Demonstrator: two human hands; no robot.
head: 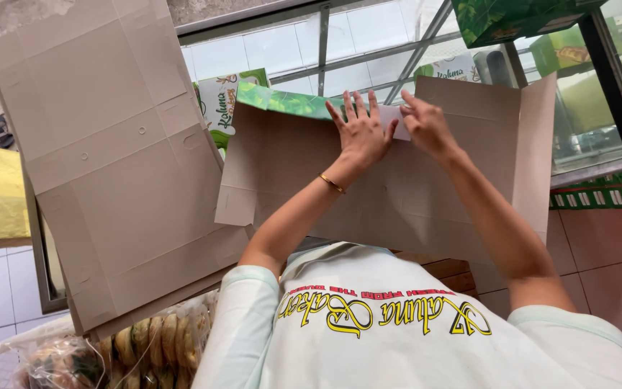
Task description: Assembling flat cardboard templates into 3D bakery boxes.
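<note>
A flat, unfolded cardboard box [397, 194] with a brown inside and a green printed outside lies in front of me over a glass counter. My left hand [360, 133], with a thin gold bracelet at the wrist, presses flat on its upper edge with the fingers spread. My right hand [426, 126] is just beside it, fingers bent, pinching a small white strip [391, 115] that sits on the cardboard between the two hands. I cannot tell if the strip is tape or paper.
A stack of large flat brown cardboard blanks [109, 158] leans at the left. Green printed boxes [512, 18] stand on and behind the glass display case [599, 94]. Bagged round cookies [160, 338] fill a white basket at the lower left. White tiled floor [613, 266] shows at the right.
</note>
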